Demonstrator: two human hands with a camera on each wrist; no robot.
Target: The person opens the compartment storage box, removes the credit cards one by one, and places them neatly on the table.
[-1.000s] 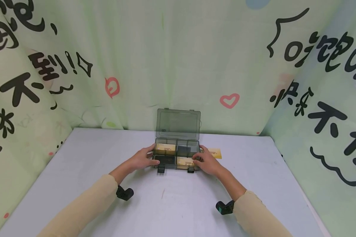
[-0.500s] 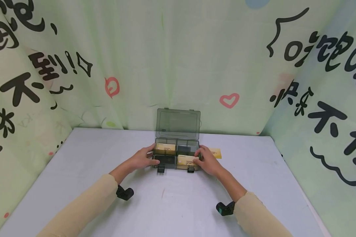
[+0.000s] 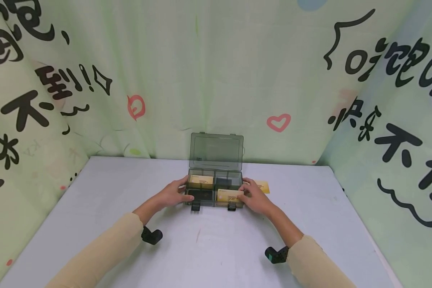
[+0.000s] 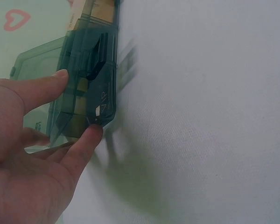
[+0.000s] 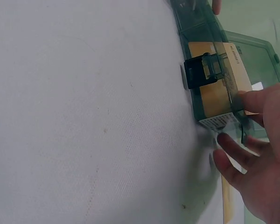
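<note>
A dark translucent compartment box [image 3: 217,172] stands at the back of the table with its lid [image 3: 217,151] raised. My left hand [image 3: 172,193] grips its left side, thumb over the front-left corner and fingers along the side wall. In the front-right compartment is a yellow card stack [image 3: 227,195]. My right hand [image 3: 255,196] pinches the right end of that stack, its lower fingers outside the box wall in the right wrist view. Black cards [image 3: 200,195], lettered VIP in the left wrist view, fill the front-left compartment. More yellow cards [image 3: 200,181] lie in the rear-left one.
A flat yellow card [image 3: 263,187] lies on the white table [image 3: 209,248] just right of the box, partly behind my right hand. Two black latches [image 3: 195,207] hang at the box's front edge. A printed curtain [image 3: 216,80] closes off the back and sides.
My right hand has shifted slightly right, and the front yellow card stack has risen a little and slid right with it. My left hand and the box hold their place.
</note>
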